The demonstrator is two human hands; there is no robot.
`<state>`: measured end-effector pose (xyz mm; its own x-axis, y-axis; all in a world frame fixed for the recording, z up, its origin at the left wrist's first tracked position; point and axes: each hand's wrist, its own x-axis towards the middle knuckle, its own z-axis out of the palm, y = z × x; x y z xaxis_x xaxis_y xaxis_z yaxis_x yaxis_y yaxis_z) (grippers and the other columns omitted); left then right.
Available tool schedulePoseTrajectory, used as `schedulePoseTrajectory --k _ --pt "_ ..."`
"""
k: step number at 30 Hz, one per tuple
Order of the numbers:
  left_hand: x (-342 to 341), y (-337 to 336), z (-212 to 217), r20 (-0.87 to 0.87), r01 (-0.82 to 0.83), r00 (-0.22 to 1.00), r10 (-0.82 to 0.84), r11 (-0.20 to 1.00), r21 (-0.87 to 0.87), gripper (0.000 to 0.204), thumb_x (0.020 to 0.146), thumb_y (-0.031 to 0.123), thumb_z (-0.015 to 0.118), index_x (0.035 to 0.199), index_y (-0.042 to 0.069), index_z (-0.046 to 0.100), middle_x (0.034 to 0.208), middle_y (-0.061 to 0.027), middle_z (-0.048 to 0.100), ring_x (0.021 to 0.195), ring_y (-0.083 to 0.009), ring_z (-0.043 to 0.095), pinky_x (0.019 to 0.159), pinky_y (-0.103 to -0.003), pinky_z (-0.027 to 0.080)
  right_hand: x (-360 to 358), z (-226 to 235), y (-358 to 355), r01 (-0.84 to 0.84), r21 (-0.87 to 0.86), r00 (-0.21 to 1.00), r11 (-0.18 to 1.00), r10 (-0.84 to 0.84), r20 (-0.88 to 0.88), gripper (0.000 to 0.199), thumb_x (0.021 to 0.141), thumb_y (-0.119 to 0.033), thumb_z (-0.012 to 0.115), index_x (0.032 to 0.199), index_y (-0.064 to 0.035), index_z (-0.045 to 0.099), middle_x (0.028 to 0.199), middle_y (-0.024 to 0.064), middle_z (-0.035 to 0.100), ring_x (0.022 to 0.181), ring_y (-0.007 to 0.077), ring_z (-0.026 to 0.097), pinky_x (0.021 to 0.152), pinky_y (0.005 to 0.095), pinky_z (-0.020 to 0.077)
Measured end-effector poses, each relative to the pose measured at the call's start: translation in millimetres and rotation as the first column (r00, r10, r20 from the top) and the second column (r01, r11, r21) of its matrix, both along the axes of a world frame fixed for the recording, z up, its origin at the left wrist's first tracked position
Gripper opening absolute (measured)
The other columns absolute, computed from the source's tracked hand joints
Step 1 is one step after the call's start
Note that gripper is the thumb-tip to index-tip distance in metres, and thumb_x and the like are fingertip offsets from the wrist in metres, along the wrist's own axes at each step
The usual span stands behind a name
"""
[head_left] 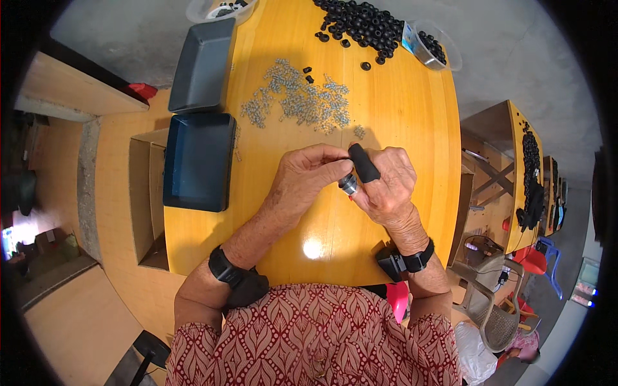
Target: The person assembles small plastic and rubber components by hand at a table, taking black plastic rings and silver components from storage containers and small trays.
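Both hands meet above the yellow wooden table (pixel 309 222). My right hand (pixel 391 186) is closed on a small black-and-silver cylindrical piece (pixel 348 184), with a black sleeve (pixel 365 163) over its index finger. Thumb and forefinger of my left hand (pixel 308 168) are pinched together against the upper end of that piece; whatever sits between them is too hidden to name. Just beyond the hands lie a tiny cluster of silver springs (pixel 359 132) and a wide scatter of similar small springs (pixel 309 103). Two little black parts (pixel 308 69) rest at that scatter's far edge.
A heap of round black bead-like pieces (pixel 367 27) covers the far right, beside a clear tub (pixel 450 51) of more. Two dark trays, one grey (pixel 202 64) and one blue-black (pixel 199 161), line the left edge. A cardboard box (pixel 147 193) stands beside the table.
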<state>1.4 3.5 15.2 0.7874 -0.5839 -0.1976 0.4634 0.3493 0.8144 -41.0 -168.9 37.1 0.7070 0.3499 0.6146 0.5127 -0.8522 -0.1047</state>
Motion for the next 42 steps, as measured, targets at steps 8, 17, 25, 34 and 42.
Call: schedulePoseTrajectory --k 8,17,25,34,42 --pt "-1 1 -4 0.031 0.001 1.000 -0.003 0.998 0.063 0.020 0.089 0.011 0.067 0.104 -0.002 0.066 0.091 -0.0023 0.066 0.086 -0.0077 0.059 0.078 -0.022 0.048 -1 14 4 0.008 -0.013 0.994 1.000 -0.010 -0.112 0.040 0.065 -0.013 0.076 0.099 0.0050 0.064 0.081 0.0090 0.057 0.069 0.0257 0.057 0.062 0.0363 0.0434" --pt "-2 -1 -3 0.030 0.023 0.999 -0.024 0.999 0.037 0.017 0.088 0.006 0.066 0.104 -0.001 0.067 0.092 -0.0033 0.067 0.087 -0.0095 0.061 0.082 -0.023 0.049 -4 5 -5 -0.066 0.005 0.995 0.998 0.066 -0.081 0.036 0.064 -0.013 0.077 0.093 0.0043 0.065 0.082 0.0096 0.057 0.069 0.0261 0.057 0.061 0.0359 0.0436" --pt "-5 -3 -8 0.053 -0.008 0.999 0.004 0.998 0.068 0.017 0.089 0.007 0.066 0.104 -0.001 0.067 0.093 -0.0038 0.067 0.087 -0.0098 0.061 0.081 -0.023 0.049 -2 20 -5 0.015 -0.049 0.982 0.999 -0.024 -0.186 0.032 0.066 -0.018 0.075 0.089 0.0009 0.065 0.082 0.0101 0.058 0.073 0.0264 0.059 0.065 0.0376 0.0446" --pt "-2 -2 -6 0.102 0.000 0.995 -0.013 0.992 0.122 0.021 0.094 0.018 0.062 0.103 0.000 0.065 0.093 -0.0022 0.066 0.090 -0.0086 0.059 0.085 -0.024 0.047 -2 7 -12 -0.074 -0.050 0.981 0.996 0.064 -0.180 0.027 0.065 -0.020 0.075 0.074 -0.0013 0.057 0.081 0.0114 0.057 0.065 0.0270 0.056 0.059 0.0377 0.0446" --pt "-8 -10 -1 0.075 -0.144 0.987 0.140 0.988 0.053 0.033 0.100 0.028 0.051 0.119 0.001 0.056 0.107 -0.0077 0.063 0.101 -0.0131 0.059 0.092 -0.027 0.044 -1 -5 -2 -0.143 0.037 0.976 0.989 0.147 -0.162 0.030 0.065 -0.022 0.074 0.072 -0.0015 0.053 0.078 0.0115 0.055 0.064 0.0280 0.055 0.057 0.0383 0.0448"
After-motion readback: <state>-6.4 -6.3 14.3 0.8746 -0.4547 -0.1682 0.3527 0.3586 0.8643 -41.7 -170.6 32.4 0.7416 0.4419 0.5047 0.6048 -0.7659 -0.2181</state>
